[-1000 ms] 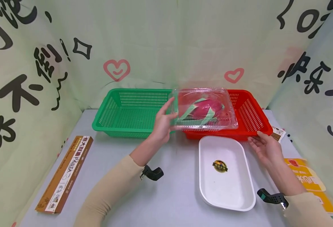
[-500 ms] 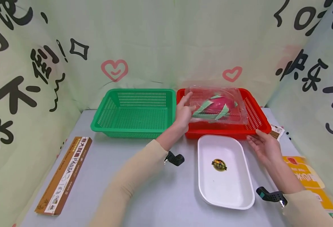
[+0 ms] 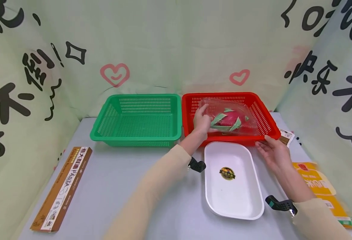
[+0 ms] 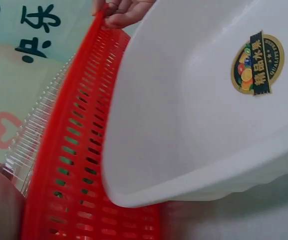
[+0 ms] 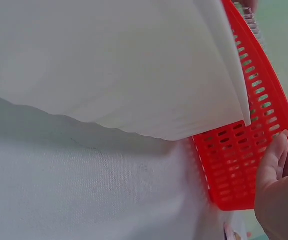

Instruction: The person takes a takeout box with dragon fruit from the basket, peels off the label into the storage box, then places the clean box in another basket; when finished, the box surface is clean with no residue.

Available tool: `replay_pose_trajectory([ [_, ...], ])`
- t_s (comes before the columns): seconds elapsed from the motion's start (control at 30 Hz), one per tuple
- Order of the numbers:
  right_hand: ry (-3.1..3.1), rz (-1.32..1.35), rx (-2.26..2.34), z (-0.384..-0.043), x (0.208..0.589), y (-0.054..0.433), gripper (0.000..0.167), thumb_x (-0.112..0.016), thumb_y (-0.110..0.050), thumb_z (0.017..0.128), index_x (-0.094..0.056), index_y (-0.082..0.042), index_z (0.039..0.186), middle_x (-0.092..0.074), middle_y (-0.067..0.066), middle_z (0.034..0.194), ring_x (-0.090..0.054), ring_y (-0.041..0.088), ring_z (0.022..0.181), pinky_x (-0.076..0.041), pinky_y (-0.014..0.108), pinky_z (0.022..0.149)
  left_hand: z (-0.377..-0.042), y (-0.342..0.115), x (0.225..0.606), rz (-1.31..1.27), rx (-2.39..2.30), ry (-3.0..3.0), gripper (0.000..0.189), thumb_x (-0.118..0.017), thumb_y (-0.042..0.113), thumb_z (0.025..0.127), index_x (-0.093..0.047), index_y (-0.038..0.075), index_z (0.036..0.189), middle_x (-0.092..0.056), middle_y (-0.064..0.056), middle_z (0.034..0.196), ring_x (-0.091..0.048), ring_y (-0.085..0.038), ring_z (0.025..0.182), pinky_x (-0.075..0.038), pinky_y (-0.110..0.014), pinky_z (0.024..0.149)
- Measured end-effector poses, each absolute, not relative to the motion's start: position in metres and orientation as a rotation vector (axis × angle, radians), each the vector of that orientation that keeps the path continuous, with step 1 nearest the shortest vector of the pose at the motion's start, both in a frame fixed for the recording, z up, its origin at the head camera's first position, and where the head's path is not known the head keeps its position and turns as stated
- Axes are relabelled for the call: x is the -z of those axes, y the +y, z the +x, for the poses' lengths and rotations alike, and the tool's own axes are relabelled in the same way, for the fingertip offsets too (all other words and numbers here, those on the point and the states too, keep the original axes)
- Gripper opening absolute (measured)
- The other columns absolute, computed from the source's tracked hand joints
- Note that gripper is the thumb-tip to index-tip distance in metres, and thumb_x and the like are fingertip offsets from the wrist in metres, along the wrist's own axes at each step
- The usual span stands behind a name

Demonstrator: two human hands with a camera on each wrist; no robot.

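Note:
A clear plastic box (image 3: 207, 102) with a pink dragon fruit (image 3: 230, 119) inside lies tilted within the red basket (image 3: 262, 111). My left hand (image 3: 202, 120) grips the box by its left end, reaching over the basket's front rim. In the left wrist view, the box's ribbed edge (image 4: 36, 120) rises past the red rim. My right hand (image 3: 273, 151) holds the basket's front right corner, and the right wrist view shows its thumb (image 5: 273, 155) against the outer wall.
A green basket (image 3: 149, 123) stands left of the red one. In front is a white tray (image 3: 232, 196) with a round sticker. A brown pasta box (image 3: 62, 190) lies at left. A yellow packet (image 3: 325, 190) and a small printed card (image 3: 286, 136) lie at right.
My left hand has carried the clear box with the dragon fruit rightward and down into the red basket. The right hand has stayed at the basket's corner.

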State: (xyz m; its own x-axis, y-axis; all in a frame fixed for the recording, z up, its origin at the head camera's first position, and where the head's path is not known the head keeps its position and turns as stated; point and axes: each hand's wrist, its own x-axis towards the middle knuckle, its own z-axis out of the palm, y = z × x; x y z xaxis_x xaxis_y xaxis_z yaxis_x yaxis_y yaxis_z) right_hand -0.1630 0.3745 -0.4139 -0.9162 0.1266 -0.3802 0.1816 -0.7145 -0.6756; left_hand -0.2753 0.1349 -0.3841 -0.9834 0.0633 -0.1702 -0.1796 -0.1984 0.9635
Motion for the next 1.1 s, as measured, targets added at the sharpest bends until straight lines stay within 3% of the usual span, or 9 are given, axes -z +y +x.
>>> replay_pose_trajectory([
  [0.37, 1.262, 0.631, 2.794, -0.166, 0.414, 0.369, 0.070, -0.069, -0.026, 0.092, -0.029, -0.034, 0.150, -0.058, -0.012, 0.132, -0.052, 0.011, 0.120, -0.057, 0.029, 0.095, -0.290, 0.118, 0.383, -0.094, -1.997, 2.060, 0.062, -0.054, 0.007, 0.096, -0.035, 0.026, 0.152, -0.047, -0.007, 0.143, -0.050, -0.024, 0.116, -0.060, -0.046, 0.087],
  [0.6, 1.201, 0.639, 2.811, -0.166, 0.416, 0.369, 0.068, -0.067, -0.023, 0.094, -0.029, -0.035, 0.150, -0.064, -0.012, 0.123, -0.050, 0.011, 0.121, -0.056, 0.030, 0.097, -0.295, 0.112, 0.389, -0.090, -1.851, 2.139, 0.069, -0.061, 0.008, 0.094, -0.032, 0.025, 0.154, -0.046, -0.008, 0.146, -0.046, -0.024, 0.125, -0.050, -0.043, 0.106],
  [0.77, 1.180, 0.623, 2.821, -0.167, 0.416, 0.368, 0.065, -0.066, -0.023, 0.094, -0.031, -0.034, 0.148, -0.066, -0.010, 0.119, -0.050, 0.011, 0.119, -0.057, 0.029, 0.095, -0.296, 0.110, 0.392, -0.062, -1.816, 2.175, 0.071, -0.060, 0.007, 0.094, -0.029, 0.025, 0.155, -0.042, -0.008, 0.149, -0.044, -0.026, 0.128, -0.049, -0.043, 0.107],
  [1.0, 1.156, 0.632, 2.815, -0.166, 0.415, 0.370, 0.055, -0.068, -0.023, 0.093, -0.042, -0.033, 0.141, -0.068, -0.008, 0.119, -0.054, 0.011, 0.117, -0.056, 0.029, 0.097, -0.293, 0.109, 0.388, -0.012, -1.716, 2.355, 0.077, -0.067, 0.011, 0.089, -0.030, 0.024, 0.156, -0.017, -0.004, 0.166, -0.020, -0.026, 0.151, -0.049, -0.046, 0.108],
  [1.1, 1.165, 0.651, 2.790, -0.163, 0.414, 0.375, 0.049, -0.068, -0.024, 0.093, -0.048, -0.032, 0.137, -0.071, -0.007, 0.114, -0.062, 0.012, 0.109, -0.057, 0.030, 0.095, -0.290, 0.108, 0.384, 0.094, -1.652, 2.449, 0.075, -0.069, 0.015, 0.088, -0.033, 0.021, 0.154, -0.021, -0.004, 0.165, -0.022, -0.025, 0.151, -0.049, -0.046, 0.107],
])
